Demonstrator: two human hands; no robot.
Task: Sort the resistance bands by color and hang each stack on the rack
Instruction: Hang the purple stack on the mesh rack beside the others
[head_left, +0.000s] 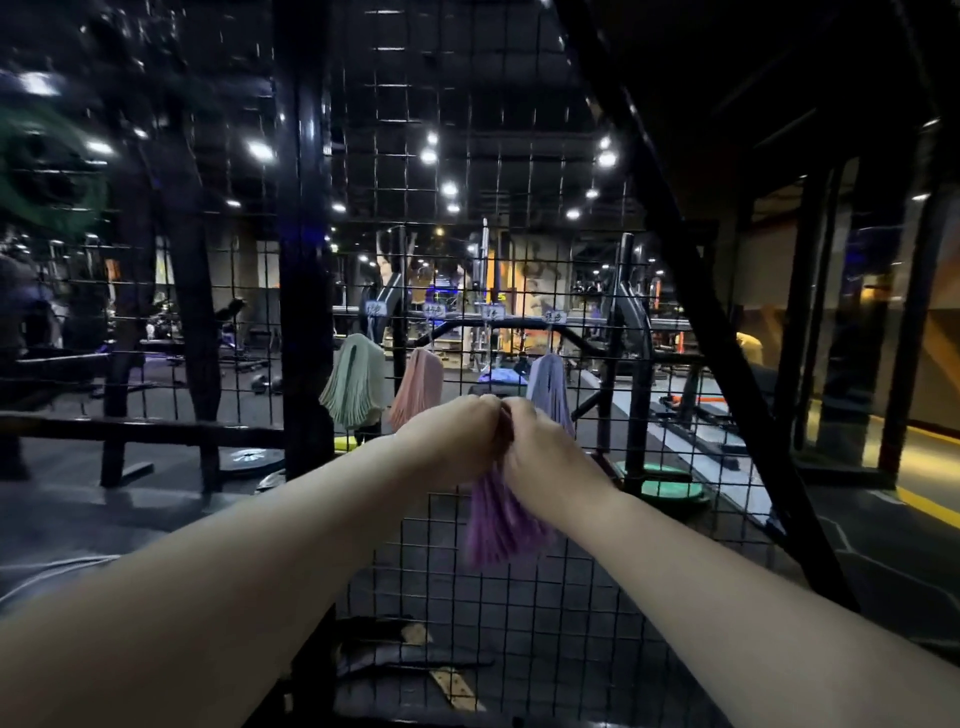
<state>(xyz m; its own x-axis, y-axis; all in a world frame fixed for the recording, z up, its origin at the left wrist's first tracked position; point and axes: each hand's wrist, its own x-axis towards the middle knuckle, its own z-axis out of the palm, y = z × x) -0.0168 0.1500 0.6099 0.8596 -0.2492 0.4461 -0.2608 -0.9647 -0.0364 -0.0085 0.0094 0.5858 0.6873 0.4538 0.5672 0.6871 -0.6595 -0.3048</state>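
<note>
Both hands, left (457, 436) and right (545, 452), meet knuckle to knuckle and pinch the top of a purple stack (498, 525), which hangs down between the wrists close against the rack (304, 260). Green (356, 387), pink (418, 387) and lavender (550, 389) stacks already hang on the mesh under small labels (434, 310), so sorting looks nearly done and this purple stack seems the last in view to hang, likely in the gap between pink and lavender. Whatever hook it goes on is hidden behind the fingers, the labels are too small to read, and the purple bands are blurred.
</note>
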